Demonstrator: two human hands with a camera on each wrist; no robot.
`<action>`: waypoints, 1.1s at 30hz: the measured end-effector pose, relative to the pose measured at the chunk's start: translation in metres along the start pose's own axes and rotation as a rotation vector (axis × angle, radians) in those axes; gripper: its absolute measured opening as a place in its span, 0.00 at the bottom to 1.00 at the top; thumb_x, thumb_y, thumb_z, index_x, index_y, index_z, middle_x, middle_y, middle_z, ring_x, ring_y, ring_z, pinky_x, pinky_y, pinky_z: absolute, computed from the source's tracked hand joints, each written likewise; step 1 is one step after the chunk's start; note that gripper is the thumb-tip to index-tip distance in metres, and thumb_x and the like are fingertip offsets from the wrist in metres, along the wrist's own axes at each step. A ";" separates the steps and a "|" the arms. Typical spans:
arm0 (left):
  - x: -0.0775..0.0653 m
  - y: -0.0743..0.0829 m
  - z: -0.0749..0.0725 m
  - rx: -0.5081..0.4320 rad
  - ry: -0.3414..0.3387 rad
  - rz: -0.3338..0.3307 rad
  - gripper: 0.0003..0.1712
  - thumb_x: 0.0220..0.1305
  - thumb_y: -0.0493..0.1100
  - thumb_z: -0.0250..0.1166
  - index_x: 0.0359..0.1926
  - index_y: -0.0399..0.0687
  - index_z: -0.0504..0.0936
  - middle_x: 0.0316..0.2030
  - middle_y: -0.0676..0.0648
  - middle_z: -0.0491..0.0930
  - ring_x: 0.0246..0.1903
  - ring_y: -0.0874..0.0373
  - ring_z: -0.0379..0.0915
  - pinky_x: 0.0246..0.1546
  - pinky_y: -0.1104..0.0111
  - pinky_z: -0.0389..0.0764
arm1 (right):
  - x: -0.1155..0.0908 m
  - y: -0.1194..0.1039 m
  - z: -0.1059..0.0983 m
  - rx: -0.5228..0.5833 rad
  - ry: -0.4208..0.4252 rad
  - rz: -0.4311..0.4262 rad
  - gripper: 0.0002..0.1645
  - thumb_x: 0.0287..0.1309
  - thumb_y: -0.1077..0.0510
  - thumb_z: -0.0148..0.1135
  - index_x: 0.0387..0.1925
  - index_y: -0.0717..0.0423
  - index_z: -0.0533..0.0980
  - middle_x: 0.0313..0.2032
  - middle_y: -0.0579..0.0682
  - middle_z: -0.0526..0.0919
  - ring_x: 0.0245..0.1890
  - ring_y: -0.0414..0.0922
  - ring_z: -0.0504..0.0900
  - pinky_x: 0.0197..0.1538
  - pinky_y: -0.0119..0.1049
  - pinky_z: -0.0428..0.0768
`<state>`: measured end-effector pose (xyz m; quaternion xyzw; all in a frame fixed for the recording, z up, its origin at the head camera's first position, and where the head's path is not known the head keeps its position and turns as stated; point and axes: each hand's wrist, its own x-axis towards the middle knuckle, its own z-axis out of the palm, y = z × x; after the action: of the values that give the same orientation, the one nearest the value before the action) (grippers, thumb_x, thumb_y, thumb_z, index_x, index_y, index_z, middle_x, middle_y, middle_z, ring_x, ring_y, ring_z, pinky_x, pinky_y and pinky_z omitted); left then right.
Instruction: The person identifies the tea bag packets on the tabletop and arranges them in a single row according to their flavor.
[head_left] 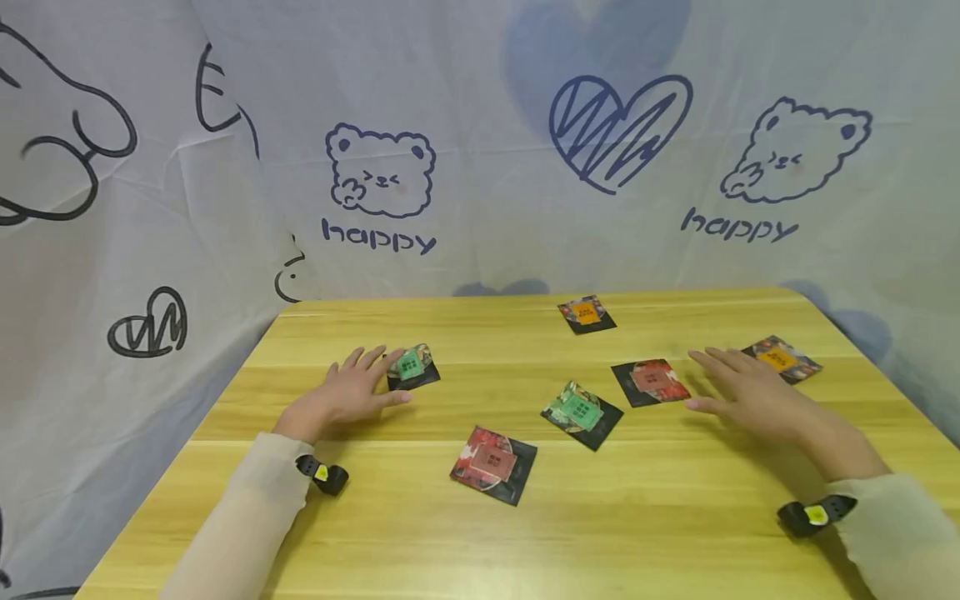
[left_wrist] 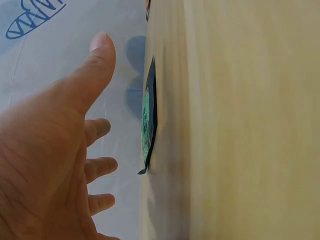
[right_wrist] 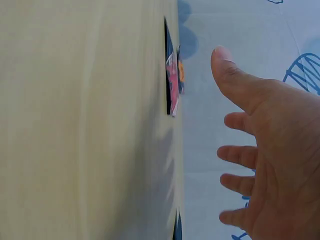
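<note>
My left hand (head_left: 348,390) hovers over the table's left side, fingers spread, nothing in its grasp. Just beyond its fingertips lies a flat square packet with a green label (head_left: 411,365); the left wrist view shows this green packet (left_wrist: 148,117) edge-on, apart from the thumb. My right hand (head_left: 753,396) is likewise held above the table with straight fingers and an empty palm. It is between a red-labelled packet (head_left: 649,382) on its left and an orange-labelled packet (head_left: 782,360) behind it, which the fingers partly overlap in the head view.
Another green-labelled packet (head_left: 582,415) and a larger-looking red-labelled packet (head_left: 493,464) lie mid-table. A second orange-labelled packet (head_left: 587,314) is near the far edge. The wooden table (head_left: 637,533) meets a white cloth backdrop (head_left: 480,167) with drawn hearts and bears.
</note>
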<state>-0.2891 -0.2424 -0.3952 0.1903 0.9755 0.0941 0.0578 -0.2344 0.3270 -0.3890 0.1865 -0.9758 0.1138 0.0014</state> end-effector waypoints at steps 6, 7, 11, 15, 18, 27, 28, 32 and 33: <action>0.007 -0.006 0.001 -0.030 0.013 0.026 0.54 0.63 0.78 0.46 0.78 0.51 0.49 0.74 0.35 0.49 0.71 0.31 0.40 0.63 0.33 0.46 | 0.008 -0.015 -0.003 0.040 0.020 -0.042 0.50 0.62 0.33 0.58 0.74 0.58 0.58 0.69 0.69 0.57 0.67 0.71 0.54 0.62 0.69 0.56; 0.008 -0.007 0.000 -0.041 0.016 0.032 0.54 0.63 0.77 0.47 0.78 0.50 0.49 0.74 0.35 0.49 0.71 0.31 0.41 0.64 0.34 0.47 | 0.010 -0.017 -0.004 0.046 0.023 -0.051 0.50 0.61 0.33 0.60 0.73 0.58 0.59 0.69 0.69 0.58 0.67 0.70 0.55 0.62 0.69 0.57; 0.013 -0.007 -0.001 -0.087 0.023 0.052 0.53 0.64 0.75 0.50 0.78 0.48 0.50 0.73 0.34 0.50 0.71 0.33 0.43 0.66 0.39 0.48 | 0.020 -0.027 -0.003 0.060 0.047 -0.108 0.48 0.59 0.37 0.65 0.71 0.59 0.62 0.67 0.67 0.63 0.66 0.68 0.59 0.62 0.66 0.60; 0.018 -0.006 -0.003 -0.118 0.030 0.060 0.51 0.65 0.71 0.53 0.77 0.47 0.51 0.73 0.34 0.52 0.71 0.35 0.44 0.67 0.42 0.50 | 0.033 -0.038 0.000 0.115 0.057 -0.194 0.47 0.57 0.41 0.68 0.69 0.62 0.64 0.64 0.66 0.68 0.63 0.64 0.67 0.61 0.61 0.66; 0.023 -0.006 -0.002 -0.134 0.039 0.051 0.50 0.66 0.71 0.53 0.77 0.47 0.52 0.73 0.35 0.53 0.71 0.36 0.45 0.68 0.43 0.51 | 0.042 -0.047 0.003 0.190 0.024 -0.227 0.46 0.57 0.44 0.69 0.69 0.62 0.64 0.61 0.64 0.72 0.58 0.59 0.75 0.58 0.56 0.72; 0.031 -0.002 -0.002 -0.180 0.052 0.041 0.48 0.67 0.66 0.57 0.76 0.45 0.54 0.72 0.34 0.55 0.71 0.36 0.47 0.67 0.44 0.52 | 0.062 -0.071 0.017 0.186 -0.046 -0.262 0.48 0.55 0.43 0.71 0.71 0.55 0.63 0.64 0.58 0.70 0.57 0.56 0.74 0.59 0.56 0.69; 0.032 -0.002 -0.001 -0.174 0.051 0.039 0.47 0.67 0.66 0.57 0.76 0.45 0.54 0.72 0.34 0.55 0.71 0.36 0.47 0.67 0.44 0.52 | 0.062 -0.074 0.018 0.181 -0.053 -0.268 0.48 0.54 0.43 0.71 0.72 0.54 0.63 0.67 0.59 0.67 0.63 0.59 0.69 0.62 0.59 0.67; 0.037 -0.002 0.001 -0.172 0.045 0.020 0.47 0.66 0.66 0.58 0.76 0.46 0.55 0.71 0.34 0.55 0.70 0.36 0.49 0.67 0.43 0.53 | 0.064 -0.081 0.022 0.191 -0.086 -0.281 0.48 0.53 0.41 0.71 0.72 0.52 0.64 0.69 0.57 0.65 0.68 0.60 0.62 0.64 0.60 0.64; 0.038 -0.002 0.001 -0.164 0.044 0.019 0.48 0.66 0.67 0.57 0.76 0.45 0.55 0.71 0.33 0.55 0.70 0.35 0.49 0.66 0.43 0.54 | 0.065 -0.082 0.022 0.200 -0.093 -0.284 0.48 0.53 0.41 0.72 0.71 0.51 0.65 0.69 0.56 0.65 0.68 0.60 0.62 0.64 0.60 0.64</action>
<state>-0.3248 -0.2293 -0.3992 0.1918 0.9637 0.1785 0.0508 -0.2641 0.2246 -0.3895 0.3268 -0.9225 0.2004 -0.0461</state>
